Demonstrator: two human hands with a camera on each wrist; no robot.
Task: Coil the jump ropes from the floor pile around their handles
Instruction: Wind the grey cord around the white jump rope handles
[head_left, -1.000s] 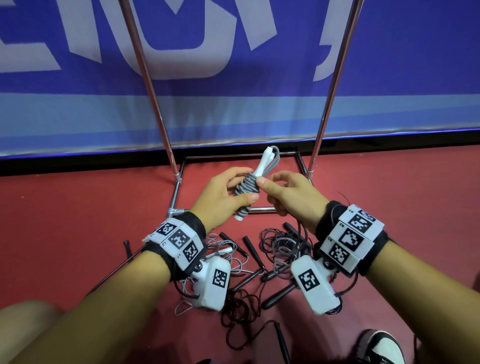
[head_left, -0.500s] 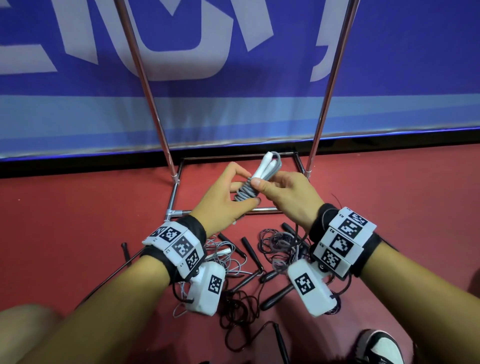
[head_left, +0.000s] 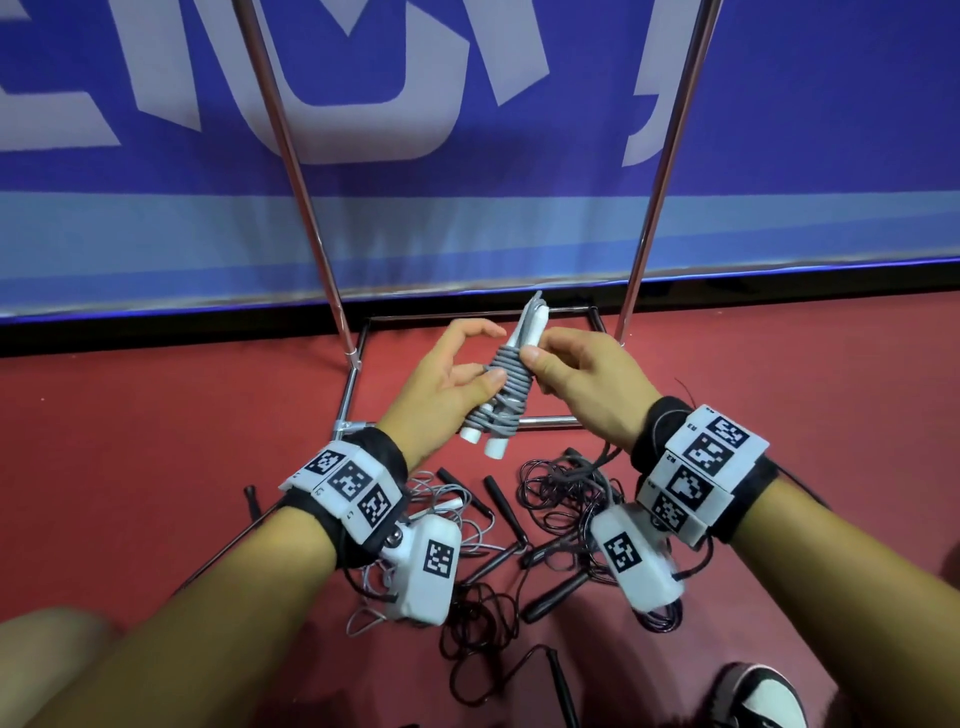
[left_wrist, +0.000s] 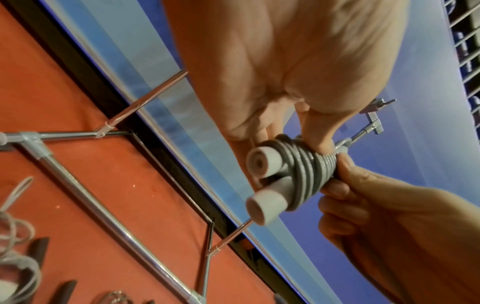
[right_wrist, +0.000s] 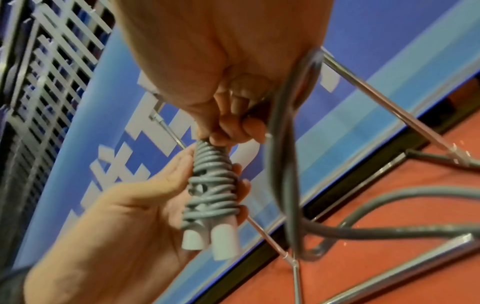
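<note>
Left hand (head_left: 441, 384) cradles the coiled grey jump rope (head_left: 506, 384); right hand (head_left: 582, 384) pinches its upper wraps. Floor pile (head_left: 545, 525) is partly hidden behind both wrists.

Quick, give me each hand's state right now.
Left hand: holding the coiled grey jump rope, thumb pressing the coils.
Right hand: pinching the upper end of the same bundle.

Left hand (head_left: 447, 382) cradling, fingers loosely curled, right hand (head_left: 582, 384) pinching, forearms converging
</note>
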